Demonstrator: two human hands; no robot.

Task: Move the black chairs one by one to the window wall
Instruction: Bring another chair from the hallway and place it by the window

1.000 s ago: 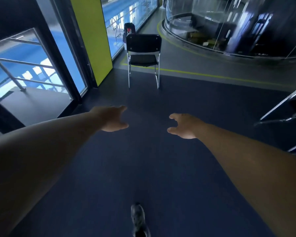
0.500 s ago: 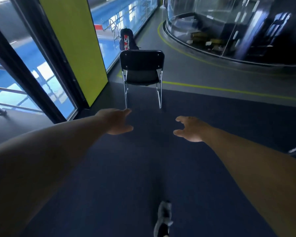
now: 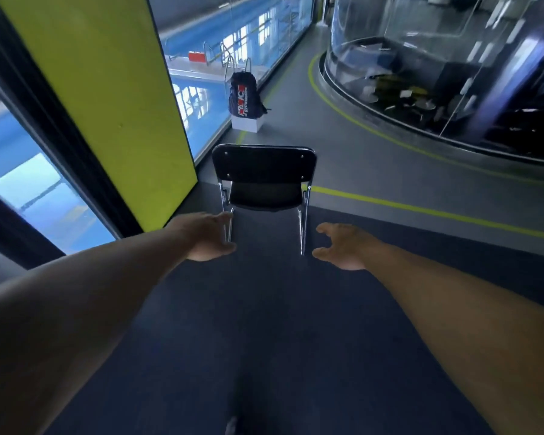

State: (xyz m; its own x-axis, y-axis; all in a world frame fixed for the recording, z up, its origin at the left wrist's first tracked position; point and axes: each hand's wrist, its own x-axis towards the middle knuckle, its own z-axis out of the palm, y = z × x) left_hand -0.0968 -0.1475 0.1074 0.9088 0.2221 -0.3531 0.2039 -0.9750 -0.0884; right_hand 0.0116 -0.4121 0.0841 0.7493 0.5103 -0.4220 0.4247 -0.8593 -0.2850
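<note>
A black padded chair with a chromed tube frame (image 3: 264,180) stands upright on the floor, its backrest toward the camera, at the edge of the dark blue carpet (image 3: 264,324) and just beside the yellow-green wall panel (image 3: 107,105) of the window wall (image 3: 208,98). It stands ahead of the hands and neither hand touches it.

Left hand (image 3: 206,237): spread wide, fingers extended, holding nothing. Right hand (image 3: 343,246): spread wide, fingers curled, holding nothing. Both are extended toward the chair, one on each side of its rear legs.

Step in hand, as judged: reach and grasp. Recommended procedure:
1. Take the backrest at its top corners, one hand per side, so the load is balanced.
2. Close both hands fully before lifting.
3. Lift the legs clear of the carpet edge; dragging may catch the frame.
4. Keep the chair clear of the glass.

Legible markings: a dark backpack (image 3: 244,95) rests on a white block (image 3: 247,123) by the glass. It carries red and white lettering, too blurred to read.
</note>
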